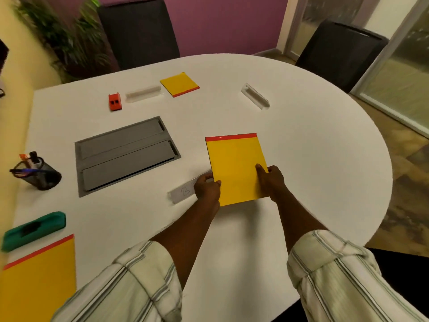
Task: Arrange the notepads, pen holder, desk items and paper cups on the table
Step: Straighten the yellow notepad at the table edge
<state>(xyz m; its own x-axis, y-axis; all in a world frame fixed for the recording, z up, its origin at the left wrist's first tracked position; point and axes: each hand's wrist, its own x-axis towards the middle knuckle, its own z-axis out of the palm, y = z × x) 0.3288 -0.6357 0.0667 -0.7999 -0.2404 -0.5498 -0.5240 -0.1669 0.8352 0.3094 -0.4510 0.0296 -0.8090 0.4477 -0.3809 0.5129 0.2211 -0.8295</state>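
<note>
The lower-left notepad [37,280] runs off the left and bottom edges. The held notepad [235,168] hides most fingers of the left hand [207,189] and right hand [270,181], plus 1 end of the clear stand [183,192]. The green case [32,230] is blurred, and the contents of the pen holder [39,174] are indistinct.

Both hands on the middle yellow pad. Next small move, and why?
Likely set the notepad down flat a little to the right on the table. The left hand and right hand pinch its near corners, and its left edge covers the end of the clear name stand, so it would sit crooked there.
</note>
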